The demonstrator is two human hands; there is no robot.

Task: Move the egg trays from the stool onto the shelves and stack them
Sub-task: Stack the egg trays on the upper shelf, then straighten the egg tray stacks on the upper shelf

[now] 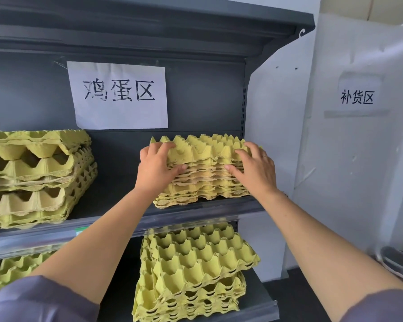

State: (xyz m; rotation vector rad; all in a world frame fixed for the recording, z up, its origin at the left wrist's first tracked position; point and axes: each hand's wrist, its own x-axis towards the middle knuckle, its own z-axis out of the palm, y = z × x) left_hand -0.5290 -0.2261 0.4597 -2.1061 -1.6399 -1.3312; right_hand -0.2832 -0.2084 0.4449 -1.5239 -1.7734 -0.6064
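Head: trays (207, 159) between both grips (156, 165) (256, 169)

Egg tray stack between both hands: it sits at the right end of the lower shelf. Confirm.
Wrong shelf. The head view shows the egg tray stack, between left hand and right hand, at the right end of the upper shelf.

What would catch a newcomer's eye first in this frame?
The left hand and right hand hold a stack of yellow egg trays at the right of the upper shelf. Above-left, a white paper sign with large black characters hangs on the dark back panel. A taller stack sits at that shelf's left and a lower stack on the shelf below.
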